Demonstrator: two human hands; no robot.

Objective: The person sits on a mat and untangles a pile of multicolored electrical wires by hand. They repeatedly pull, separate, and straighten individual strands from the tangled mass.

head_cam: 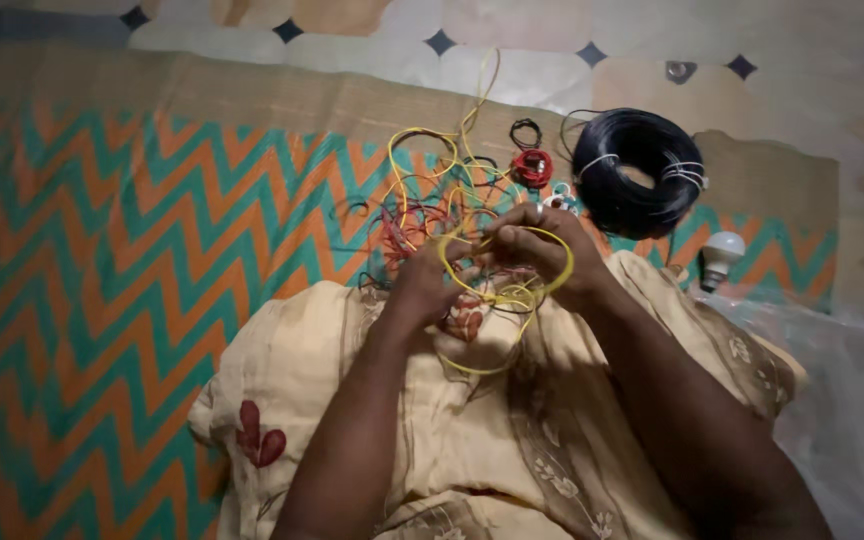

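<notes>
Mat: a woven mat (pixel 102 250) with orange and teal zigzags covers the floor on the far left and runs on under everything else; beyond its top edge lies pale tiled floor (pixel 552 60) with small dark diamonds.

Lap cloth: a cream cloth (pixel 452 440) with a red heart-like motif and faint flower stitching lies over the person's lap, low in the middle.

Left hand: the left hand (pixel 422 285) sits just left of centre, its back to the camera, fingers curled in on the yellow wire loop (pixel 507 290); I cannot see the fingertips themselves.

Yellow wire loop: it hangs between the two hands, above the lap cloth, coiled in a few turns, with one turn sagging down toward the lap.

Loose wires: a tangle of yellow, red and dark wires (pixel 422 190) lies on the mat just beyond the hands, one yellow strand trailing up onto the tiles.

Right hand: the right hand (pixel 542 250) is touching the left, fingers bent and closed around the top of the same yellow loop, which passes over its knuckles.

Red spool: a small red reel (pixel 532 167) lies on the mat behind the right hand, with a small black ring of wire just above it.

Black coil: a large coil of black cable (pixel 637 170), bound with white ties, lies right of the reel.

Bulb: a white light bulb (pixel 720 257) lies on its side near the mat's right edge, beside clear plastic sheeting (pixel 842 400).
</notes>
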